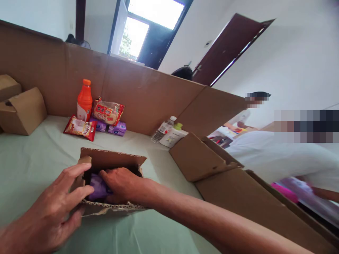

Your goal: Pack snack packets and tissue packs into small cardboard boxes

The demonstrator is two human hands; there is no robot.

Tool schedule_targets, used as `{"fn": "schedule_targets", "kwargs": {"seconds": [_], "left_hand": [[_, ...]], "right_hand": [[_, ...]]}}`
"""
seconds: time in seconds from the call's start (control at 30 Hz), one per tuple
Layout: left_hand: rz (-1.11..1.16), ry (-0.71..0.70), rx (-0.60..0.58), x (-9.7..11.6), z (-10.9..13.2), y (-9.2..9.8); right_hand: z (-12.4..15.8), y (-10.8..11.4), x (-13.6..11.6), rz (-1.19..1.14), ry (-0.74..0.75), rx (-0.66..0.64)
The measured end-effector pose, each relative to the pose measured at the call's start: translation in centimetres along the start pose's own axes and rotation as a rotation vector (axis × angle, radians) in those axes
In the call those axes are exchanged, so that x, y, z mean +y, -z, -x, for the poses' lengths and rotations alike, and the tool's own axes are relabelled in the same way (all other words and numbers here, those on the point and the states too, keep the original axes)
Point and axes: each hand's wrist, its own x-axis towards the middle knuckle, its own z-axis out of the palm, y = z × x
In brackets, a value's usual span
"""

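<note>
A small cardboard box [113, 157] stands with its top open on the green cloth in front of me. My right hand [120, 183] reaches down into it, fingers closed around a purple tissue pack [98, 186]; the fingertips are partly hidden by the box wall. At the box's left side is my left hand [62, 197], its fingers spread, with the fingertips at the box's edge and beside the purple pack. Whatever else lies inside the box is hidden in shadow and behind my right hand.
Behind the box are an orange bottle [84, 102], a red-and-white snack bag [80, 128], a packaged bread [108, 112] and purple packs [117, 128]. A clear bottle [161, 131] and a white pouch [173, 137] stand right. Cardboard walls [148, 95] surround the table. Two people are beyond, right.
</note>
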Motion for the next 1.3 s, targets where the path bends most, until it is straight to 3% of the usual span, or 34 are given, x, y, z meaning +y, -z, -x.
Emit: {"fn": "schedule_targets", "kwargs": {"seconds": [0.07, 0.13, 0.23, 0.3, 0.37, 0.43, 0.53, 0.6, 0.8, 0.87, 0.93, 1.03, 1.3], "left_hand": [[0.001, 0.073, 0.048, 0.2, 0.5, -0.6], [-0.012, 0.092, 0.089, 0.1, 0.9, -1.1], [-0.029, 0.073, 0.099, -0.5, 1.3, -1.4], [-0.016, 0.094, 0.078, -0.9, 1.5, -1.6], [0.011, 0.157, 0.079, -1.1, 1.7, -1.9], [0.045, 0.236, 0.102, -1.1, 1.7, -2.2], [0.107, 0.34, 0.1, -0.9, 1.5, -2.6], [0.115, 0.381, 0.077, -0.6, 1.2, -2.7], [0.026, 0.296, 0.177, -0.4, 0.3, -3.1], [-0.025, 0.278, 0.205, -0.4, 0.2, -3.1], [-0.062, 0.264, 0.195, -0.6, 0.2, -3.2], [-0.067, 0.224, 0.145, -1.5, 0.3, -2.9], [0.3, 0.185, -0.179, -4.9, 0.2, -2.4]], "right_hand": [[0.6, 0.7, 0.2, -0.012, 0.032, -0.012], [2.3, 1.5, 0.7, -0.069, 0.058, 0.087], [6.8, 2.1, 2.0, -0.218, 0.007, 0.447], [9.9, 1.4, 3.0, -0.3, -0.088, 0.622], [12.0, -0.2, 3.6, -0.353, -0.165, 0.653], [12.8, -2.4, 3.8, -0.395, -0.161, 0.58], [12.2, -5.2, 3.4, -0.444, -0.119, 0.49], [11.6, -5.9, 3.5, -0.461, -0.113, 0.517], [9.5, -3.6, 5.5, -0.337, -0.147, 0.909], [8.8, -3.2, 5.6, -0.33, -0.079, 0.843], [8.2, -3.6, 5.3, -0.353, 0.022, 0.692], [7.9, -5.5, 4.4, -0.342, 0.054, 0.61], [6.9, -10.2, 4.4, -0.359, 0.025, 0.867]]}}
